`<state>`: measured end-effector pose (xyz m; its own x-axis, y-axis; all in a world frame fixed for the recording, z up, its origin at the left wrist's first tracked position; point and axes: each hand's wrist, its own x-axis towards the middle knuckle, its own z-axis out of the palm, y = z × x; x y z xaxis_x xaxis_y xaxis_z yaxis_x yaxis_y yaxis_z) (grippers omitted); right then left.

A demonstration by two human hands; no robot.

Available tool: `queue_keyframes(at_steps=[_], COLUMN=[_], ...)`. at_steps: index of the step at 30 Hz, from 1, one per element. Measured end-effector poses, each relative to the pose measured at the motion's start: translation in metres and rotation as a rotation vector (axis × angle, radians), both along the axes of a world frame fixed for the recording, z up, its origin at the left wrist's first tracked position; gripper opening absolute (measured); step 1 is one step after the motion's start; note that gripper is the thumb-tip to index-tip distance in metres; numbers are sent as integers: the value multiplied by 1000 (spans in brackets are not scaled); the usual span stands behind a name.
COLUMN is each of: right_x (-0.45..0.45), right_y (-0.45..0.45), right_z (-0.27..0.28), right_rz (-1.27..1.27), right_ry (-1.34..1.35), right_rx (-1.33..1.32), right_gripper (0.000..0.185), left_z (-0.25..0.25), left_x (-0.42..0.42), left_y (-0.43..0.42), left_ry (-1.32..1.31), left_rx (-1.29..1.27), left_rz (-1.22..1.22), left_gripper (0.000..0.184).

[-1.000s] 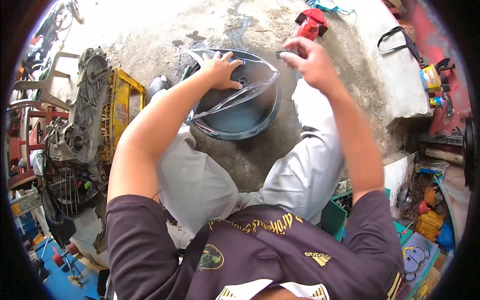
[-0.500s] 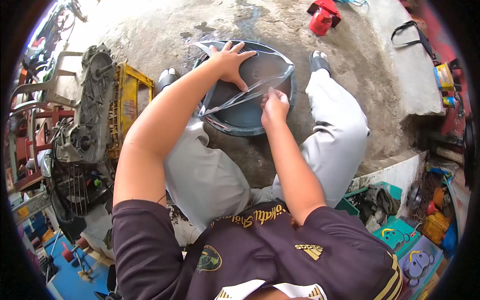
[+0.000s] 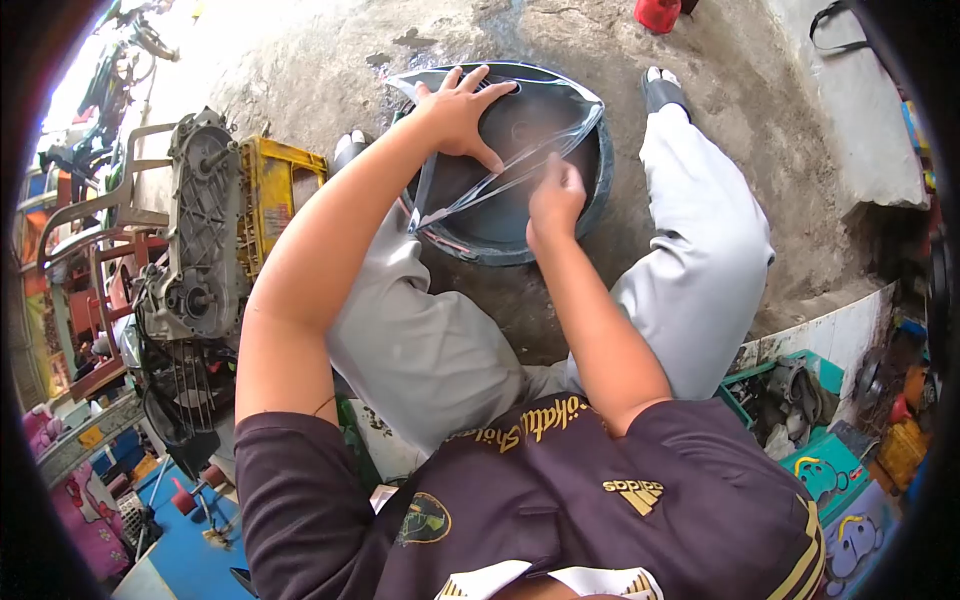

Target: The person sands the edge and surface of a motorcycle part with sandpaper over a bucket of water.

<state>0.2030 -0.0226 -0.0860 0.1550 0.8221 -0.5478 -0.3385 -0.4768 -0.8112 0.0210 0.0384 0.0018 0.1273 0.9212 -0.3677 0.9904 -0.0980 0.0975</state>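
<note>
A dark, glossy, leaf-shaped piece [image 3: 470, 180] with pale, shiny edges lies over a round dark basin [image 3: 598, 190] on the ground between my legs. My left hand [image 3: 455, 118] rests on its left part, fingers spread, thumb pointing toward the lower edge. At that lower edge, right of the middle, my right hand [image 3: 557, 200] has its fingers curled in a pinch. Whatever lies between those fingertips is hidden and slightly blurred. Part of the dark surface behind the right hand looks hazy.
A metal engine casing [image 3: 205, 225] and a yellow crate [image 3: 275, 190] stand to the left. On the right are a concrete ledge [image 3: 850, 120] and a green bin [image 3: 790, 390] of parts. A red object [image 3: 657, 14] sits on the floor at the top edge.
The camera view has shifted, so the surroundings sit differently in the frame. My right hand has turned slightly beside the shiny edge. My left hand keeps its spread hold.
</note>
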Motion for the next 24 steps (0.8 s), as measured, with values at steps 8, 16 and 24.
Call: queue_keyframes(at_steps=[8,16,24], right_x=[-3,-17,-18], right_y=[-7,-8,3], right_z=[-6,-8,-13], right_rz=[-47,-29,-127], right_ry=[89,114,84], right_rx=[-42,-40,-79], right_gripper=[33,38,45], left_z=[-4,0,-2], left_x=[0,5,3], left_y=[7,5,7], left_ry=[34,-27,-26], left_rx=[-58,-73,-54], left_rz=[6,37,22], left_gripper=[143,139,137])
